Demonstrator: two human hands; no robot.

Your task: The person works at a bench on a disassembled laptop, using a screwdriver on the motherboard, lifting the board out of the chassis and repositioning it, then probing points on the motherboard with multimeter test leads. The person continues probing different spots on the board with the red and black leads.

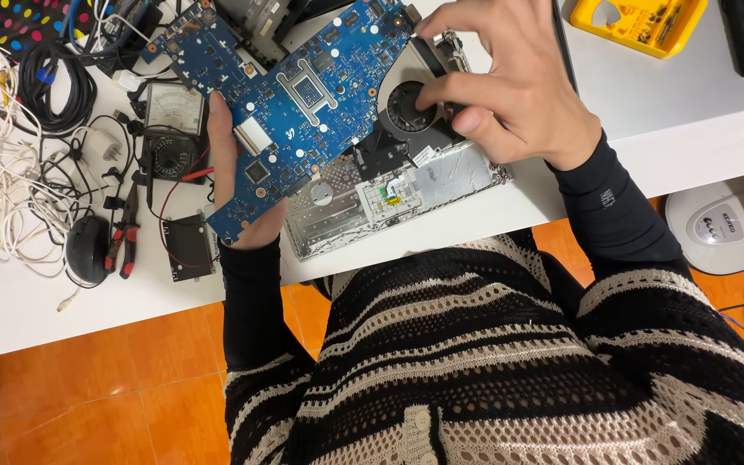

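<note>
Right hand: the right hand (510, 82) is up over the top end of the board, fingers curled down and pinching the round black cooling fan (406, 108), thumb pressed at its edge.
Left hand: the left hand (234, 198) is cupped under the lower left edge of the board, palm up, carrying its weight, fingers gripping underneath.
Table: a white table (699, 129) runs across the whole upper view, orange tiled floor (114, 387) below it.
Laptop shell: a silver laptop base (389, 202) lies open on the table, right beneath the board.
Board: the blue circuit board (294, 103) is tilted and lifted clear above that shell, held between both hands, fan fixed at its right end.
Cables: a tangle of white cable (6, 185) sits at the far left, black cable (58, 90) coiled beside it.
Yellow tray: a yellow bit holder (639, 24) rests at the top right.
Meter: a black dial meter (172, 129) sits just left of the board.
Mouse: a dark mouse (88, 250), red-handled pliers (124, 245) just beside it.
</note>
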